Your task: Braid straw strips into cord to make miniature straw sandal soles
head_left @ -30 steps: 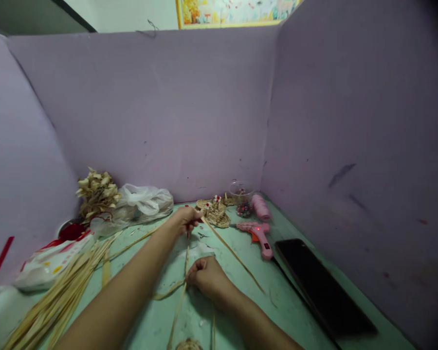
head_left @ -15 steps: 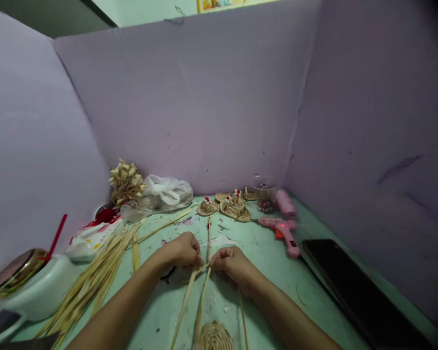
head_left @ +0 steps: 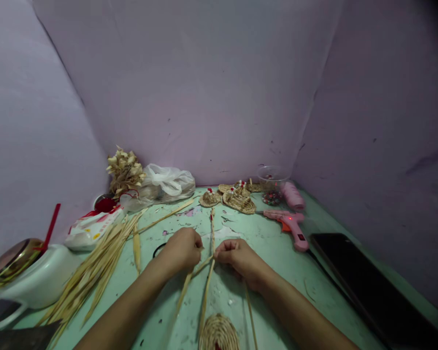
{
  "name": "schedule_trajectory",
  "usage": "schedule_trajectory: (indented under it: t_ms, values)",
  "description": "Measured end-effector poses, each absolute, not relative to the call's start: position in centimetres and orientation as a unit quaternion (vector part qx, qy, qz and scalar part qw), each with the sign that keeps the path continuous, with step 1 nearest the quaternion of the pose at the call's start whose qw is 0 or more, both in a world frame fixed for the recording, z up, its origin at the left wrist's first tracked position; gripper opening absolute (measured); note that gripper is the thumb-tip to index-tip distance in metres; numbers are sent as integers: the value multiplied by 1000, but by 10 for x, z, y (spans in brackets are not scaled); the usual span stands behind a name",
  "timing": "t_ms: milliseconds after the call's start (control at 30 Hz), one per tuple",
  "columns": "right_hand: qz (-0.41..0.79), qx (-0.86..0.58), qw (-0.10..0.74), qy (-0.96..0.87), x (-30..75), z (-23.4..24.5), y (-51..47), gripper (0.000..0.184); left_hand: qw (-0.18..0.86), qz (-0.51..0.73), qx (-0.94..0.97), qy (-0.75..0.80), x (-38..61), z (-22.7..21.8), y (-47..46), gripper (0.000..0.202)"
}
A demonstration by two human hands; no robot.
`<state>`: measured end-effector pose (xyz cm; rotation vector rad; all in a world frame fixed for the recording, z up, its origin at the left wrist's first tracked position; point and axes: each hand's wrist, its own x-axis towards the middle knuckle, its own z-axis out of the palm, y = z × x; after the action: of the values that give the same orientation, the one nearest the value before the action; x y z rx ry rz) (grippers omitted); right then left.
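A thin braid of dry straw (head_left: 212,232) runs away from me along the middle of the table. My right hand (head_left: 239,261) pinches it at its near end, where loose strands (head_left: 206,291) spread toward me. Just left of it, my left hand (head_left: 184,247) is closed with fingertips on one pale strand, which hangs down toward the table's near side. Another strand trails below my right wrist. Nearest to me lies an oval coiled straw piece (head_left: 219,330) with a red spot at its lower edge.
Left: loose straw strips (head_left: 109,262), a white pot (head_left: 47,277), a packet (head_left: 93,231) and a plastic bag (head_left: 170,182). Behind: small woven slippers (head_left: 239,199) and a bead cup (head_left: 272,189). Right: pink thread (head_left: 293,196), a glue gun (head_left: 288,223) with a lit light, and a phone (head_left: 365,282).
My left hand has moved slightly left, away from the braid, drawing a strand. My right hand stays at the braid's near end. The head view has tilted down a little.
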<state>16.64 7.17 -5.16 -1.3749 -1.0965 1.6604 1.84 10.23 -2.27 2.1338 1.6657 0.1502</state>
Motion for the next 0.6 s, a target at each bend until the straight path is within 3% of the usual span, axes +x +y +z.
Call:
schedule_trajectory:
  t_ms: [333, 600]
  values:
    - [622, -536, 370, -436, 165, -56, 73, 5, 481, 109, 670, 556, 24, -19, 98, 11]
    - [606, -540, 377, -446, 164, -60, 72, 5, 590, 110, 553, 578, 18, -31, 104, 15]
